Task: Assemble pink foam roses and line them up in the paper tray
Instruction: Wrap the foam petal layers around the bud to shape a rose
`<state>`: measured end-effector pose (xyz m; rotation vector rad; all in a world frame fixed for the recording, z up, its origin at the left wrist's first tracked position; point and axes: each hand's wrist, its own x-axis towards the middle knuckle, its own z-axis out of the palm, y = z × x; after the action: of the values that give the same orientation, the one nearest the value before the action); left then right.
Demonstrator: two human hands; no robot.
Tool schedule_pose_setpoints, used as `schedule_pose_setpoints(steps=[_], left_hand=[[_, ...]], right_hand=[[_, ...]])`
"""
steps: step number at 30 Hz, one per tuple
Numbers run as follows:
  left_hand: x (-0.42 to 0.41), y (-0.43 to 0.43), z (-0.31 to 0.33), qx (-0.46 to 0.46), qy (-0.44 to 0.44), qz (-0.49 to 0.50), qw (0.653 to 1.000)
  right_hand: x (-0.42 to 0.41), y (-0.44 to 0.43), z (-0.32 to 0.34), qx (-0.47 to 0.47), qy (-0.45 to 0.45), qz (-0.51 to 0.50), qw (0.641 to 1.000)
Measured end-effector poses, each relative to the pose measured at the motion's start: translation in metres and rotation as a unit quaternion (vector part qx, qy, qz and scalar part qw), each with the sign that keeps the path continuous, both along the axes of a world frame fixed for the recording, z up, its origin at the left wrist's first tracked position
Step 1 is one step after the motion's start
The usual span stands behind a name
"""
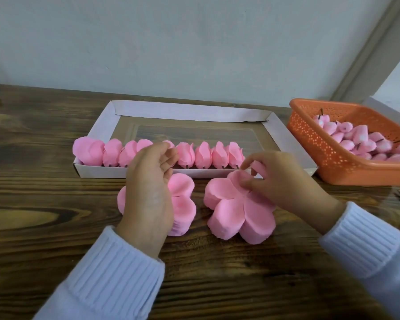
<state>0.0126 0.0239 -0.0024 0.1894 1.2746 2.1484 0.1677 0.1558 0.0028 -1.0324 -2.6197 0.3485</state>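
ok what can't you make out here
Head view:
Rose row in the paper tray: a stretch hidden behind the left hand, so no sure count; whether that hand grips a rose is hidden too.
Left petal stack: mostly under the same hand.
Orange basket: cut off by the right edge.
Right hand pinches the right petal stack: how many sheets, too fine to tell.

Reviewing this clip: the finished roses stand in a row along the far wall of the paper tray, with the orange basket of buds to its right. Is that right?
Not quite. The head view shows the row of roses along the near wall of the paper tray, not the far one. The orange basket of buds is to its right, as stated.
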Motion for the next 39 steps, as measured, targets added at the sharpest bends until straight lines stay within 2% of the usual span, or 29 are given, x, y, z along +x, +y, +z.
schedule_pose_setpoints(steps=[12, 18, 21, 23, 25, 28, 30, 35, 37, 39], left_hand=[[0.001, 0.001, -0.001, -0.017, 0.007, 0.006, 1.0], [0.001, 0.0, -0.002, -0.01, 0.009, -0.002, 1.0], [0.002, 0.0, -0.002, -0.023, 0.077, -0.03, 0.996], [0.006, -0.001, -0.002, -0.031, 0.145, -0.071, 0.986], [0.011, -0.002, -0.002, -0.02, 0.221, -0.139, 0.965], [0.019, -0.007, -0.005, -0.036, 0.404, -0.231, 0.885], [0.023, -0.009, -0.005, -0.059, 0.48, -0.236, 0.843], [0.023, -0.011, -0.003, -0.049, 0.47, -0.271, 0.839], [0.024, -0.011, -0.002, -0.041, 0.47, -0.284, 0.835], [0.025, -0.011, -0.002, -0.037, 0.459, -0.27, 0.846]], right_hand=[[0.0, -0.009, -0.002, -0.009, 0.049, -0.01, 0.999], [0.0, -0.007, 0.0, -0.063, 0.077, -0.031, 0.995], [0.001, -0.012, 0.006, -0.07, 0.152, -0.02, 0.986], [0.002, -0.022, 0.015, -0.046, 0.222, 0.026, 0.974], [0.004, -0.033, 0.025, -0.013, 0.254, 0.09, 0.963], [0.005, -0.045, 0.039, 0.036, 0.233, 0.158, 0.959], [0.005, -0.049, 0.045, 0.069, 0.209, 0.179, 0.959], [0.005, -0.055, 0.051, 0.095, 0.184, 0.209, 0.956], [0.003, -0.055, 0.051, 0.095, 0.193, 0.213, 0.953], [0.002, -0.053, 0.049, 0.093, 0.225, 0.187, 0.952]])
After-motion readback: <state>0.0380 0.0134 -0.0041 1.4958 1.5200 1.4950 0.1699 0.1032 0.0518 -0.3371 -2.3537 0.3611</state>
